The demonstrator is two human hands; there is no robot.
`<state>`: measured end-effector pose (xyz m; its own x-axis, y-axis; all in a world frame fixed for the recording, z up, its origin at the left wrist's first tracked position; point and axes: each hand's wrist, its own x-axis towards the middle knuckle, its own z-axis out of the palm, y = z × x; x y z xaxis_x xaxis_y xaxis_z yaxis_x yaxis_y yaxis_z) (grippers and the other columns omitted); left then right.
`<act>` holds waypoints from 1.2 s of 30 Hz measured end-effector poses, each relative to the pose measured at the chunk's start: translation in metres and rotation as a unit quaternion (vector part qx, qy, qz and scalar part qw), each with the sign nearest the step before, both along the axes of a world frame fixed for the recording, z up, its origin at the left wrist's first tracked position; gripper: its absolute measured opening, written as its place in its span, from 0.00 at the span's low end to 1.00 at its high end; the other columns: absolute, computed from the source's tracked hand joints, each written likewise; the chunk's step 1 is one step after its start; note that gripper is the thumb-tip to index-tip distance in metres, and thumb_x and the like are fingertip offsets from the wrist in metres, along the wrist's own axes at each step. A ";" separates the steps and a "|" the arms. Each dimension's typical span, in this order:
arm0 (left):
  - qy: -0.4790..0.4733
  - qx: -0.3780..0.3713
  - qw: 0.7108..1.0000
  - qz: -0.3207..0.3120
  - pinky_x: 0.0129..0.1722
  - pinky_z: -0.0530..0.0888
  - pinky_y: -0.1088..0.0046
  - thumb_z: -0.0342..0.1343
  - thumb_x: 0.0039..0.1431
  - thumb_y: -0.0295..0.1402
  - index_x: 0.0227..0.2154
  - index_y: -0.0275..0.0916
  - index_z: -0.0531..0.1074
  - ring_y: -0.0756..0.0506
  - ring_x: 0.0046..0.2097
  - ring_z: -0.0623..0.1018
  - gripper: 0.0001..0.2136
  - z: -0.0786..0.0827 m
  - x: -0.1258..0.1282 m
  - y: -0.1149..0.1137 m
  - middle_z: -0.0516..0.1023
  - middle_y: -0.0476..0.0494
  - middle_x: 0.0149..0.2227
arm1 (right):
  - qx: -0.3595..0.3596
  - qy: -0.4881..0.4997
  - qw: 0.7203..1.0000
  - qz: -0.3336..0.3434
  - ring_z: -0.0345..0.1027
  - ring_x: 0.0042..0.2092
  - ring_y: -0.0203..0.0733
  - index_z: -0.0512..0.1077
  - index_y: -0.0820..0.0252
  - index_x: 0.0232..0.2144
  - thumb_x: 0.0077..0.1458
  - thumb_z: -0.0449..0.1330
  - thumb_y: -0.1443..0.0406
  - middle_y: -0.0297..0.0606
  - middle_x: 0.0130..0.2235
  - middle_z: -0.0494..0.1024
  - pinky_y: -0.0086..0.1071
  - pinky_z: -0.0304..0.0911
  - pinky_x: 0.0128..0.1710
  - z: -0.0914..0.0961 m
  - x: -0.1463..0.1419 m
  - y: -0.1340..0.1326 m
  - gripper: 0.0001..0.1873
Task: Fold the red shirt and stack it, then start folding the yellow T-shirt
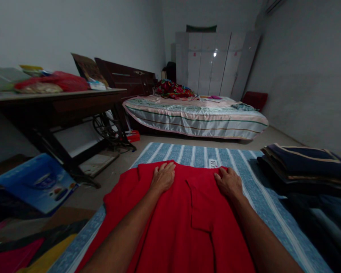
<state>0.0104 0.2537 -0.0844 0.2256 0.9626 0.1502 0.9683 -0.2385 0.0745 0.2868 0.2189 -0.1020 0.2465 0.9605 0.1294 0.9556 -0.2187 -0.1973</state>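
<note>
A red short-sleeved shirt (pixel 173 227) lies spread on a blue-and-white striped cloth (pixel 267 189). On the right, part of it is folded inward, and a sleeve lies flat over the body of the shirt. My left hand (pixel 163 177) rests palm down near the shirt's far edge, its fingers stretched forward on the fabric. At the far right corner of the shirt is my right hand (pixel 230 182); its fingers are bent over the folded edge and appear to grip it. The undersides of both hands are hidden.
Stacked folded dark clothes (pixel 304 163) stand at the right, with more dark garments (pixel 324 216) nearer me. A sewing-machine table (pixel 59 100) and a blue box (pixel 39 184) are on the left. Beyond the striped cloth is a bed (pixel 199 119), then a white wardrobe (pixel 207 64).
</note>
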 end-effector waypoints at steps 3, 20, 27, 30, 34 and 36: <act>0.002 0.002 1.000 -0.002 0.58 0.58 0.51 0.38 0.64 0.34 0.59 0.44 0.62 0.39 0.63 0.61 0.21 -0.001 0.000 0.001 0.61 0.45 0.63 | 0.001 0.000 1.000 0.002 0.62 0.52 0.50 0.67 0.54 0.52 0.61 0.45 0.51 0.45 0.48 0.67 0.40 0.54 0.50 0.001 0.000 -0.001 0.24; -0.058 0.014 0.998 0.021 0.55 0.65 0.69 0.45 0.61 0.31 0.52 0.40 0.69 0.46 0.56 0.70 0.18 0.008 -0.008 0.020 0.72 0.44 0.56 | 0.017 0.040 0.998 -0.053 0.65 0.50 0.51 0.67 0.62 0.49 0.61 0.46 0.52 0.49 0.47 0.70 0.38 0.57 0.47 -0.001 0.012 0.007 0.25; -0.024 0.015 0.997 0.074 0.49 0.69 0.70 0.51 0.56 0.32 0.45 0.39 0.75 0.42 0.50 0.74 0.15 0.022 -0.008 0.049 0.78 0.40 0.47 | 0.003 0.043 0.996 -0.072 0.65 0.49 0.56 0.72 0.67 0.43 0.60 0.46 0.51 0.54 0.45 0.72 0.43 0.58 0.46 -0.003 0.021 0.010 0.27; -0.008 0.005 0.997 0.083 0.46 0.71 0.69 0.52 0.55 0.33 0.41 0.39 0.77 0.40 0.48 0.75 0.13 0.024 -0.003 0.053 0.78 0.38 0.45 | 0.011 0.055 0.995 -0.079 0.65 0.50 0.58 0.73 0.69 0.42 0.58 0.47 0.52 0.56 0.44 0.73 0.44 0.58 0.47 -0.004 0.022 0.011 0.27; -0.001 -0.009 0.997 0.079 0.41 0.72 0.72 0.54 0.53 0.31 0.35 0.40 0.78 0.42 0.43 0.77 0.10 0.028 -0.002 0.053 0.79 0.40 0.40 | 0.029 0.091 0.992 -0.083 0.64 0.51 0.60 0.74 0.68 0.40 0.55 0.51 0.54 0.57 0.45 0.73 0.47 0.56 0.50 -0.006 0.024 0.012 0.24; -0.003 -0.005 0.998 0.066 0.41 0.71 0.72 0.53 0.53 0.30 0.35 0.40 0.78 0.43 0.43 0.77 0.10 0.031 -0.005 0.049 0.79 0.42 0.40 | 0.043 0.124 0.988 -0.080 0.65 0.51 0.58 0.75 0.64 0.38 0.53 0.52 0.57 0.53 0.45 0.74 0.47 0.57 0.49 -0.007 0.027 0.012 0.19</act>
<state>0.0058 0.3024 -0.0533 0.0965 0.9853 0.1408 0.9906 -0.1089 0.0830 0.3139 0.2309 -0.1088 0.4279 0.8950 0.1261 0.8305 -0.3343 -0.4455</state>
